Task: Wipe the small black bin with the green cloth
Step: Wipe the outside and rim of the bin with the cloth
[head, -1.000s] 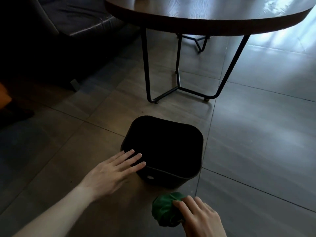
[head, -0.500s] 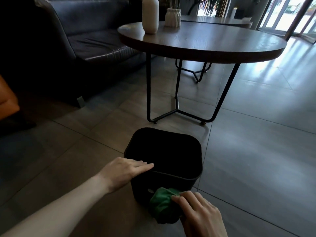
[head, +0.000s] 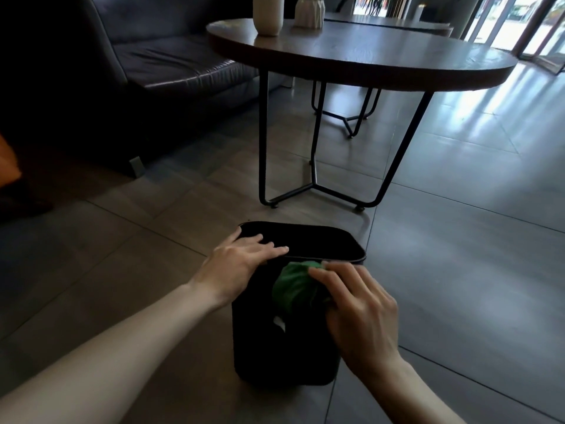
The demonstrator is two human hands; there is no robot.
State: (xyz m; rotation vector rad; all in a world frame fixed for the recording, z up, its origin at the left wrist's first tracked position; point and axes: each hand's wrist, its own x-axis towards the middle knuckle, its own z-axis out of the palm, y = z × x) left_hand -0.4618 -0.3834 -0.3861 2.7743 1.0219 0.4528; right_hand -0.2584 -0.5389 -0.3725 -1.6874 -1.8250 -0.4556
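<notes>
The small black bin (head: 275, 356) stands upright on the tiled floor in front of me, with a small white mark on its near wall. My left hand (head: 241, 261) rests flat over the bin's near-left rim, fingers spread across the edge. My right hand (head: 357, 307) presses a bunched green cloth (head: 293, 289) against the upper part of the bin's near wall, just below the rim. Part of the cloth is hidden under my fingers.
A round dark wooden table (head: 360, 53) on thin black metal legs (head: 263, 142) stands just beyond the bin, with two pale vases (head: 267, 13) on it. A dark leather sofa (head: 159, 62) is at the left. Something orange (head: 7, 163) shows at the left edge.
My left hand moved from beside the bin onto its rim. My right hand lifted the green cloth from the floor up the bin's near wall. The view tilted up.
</notes>
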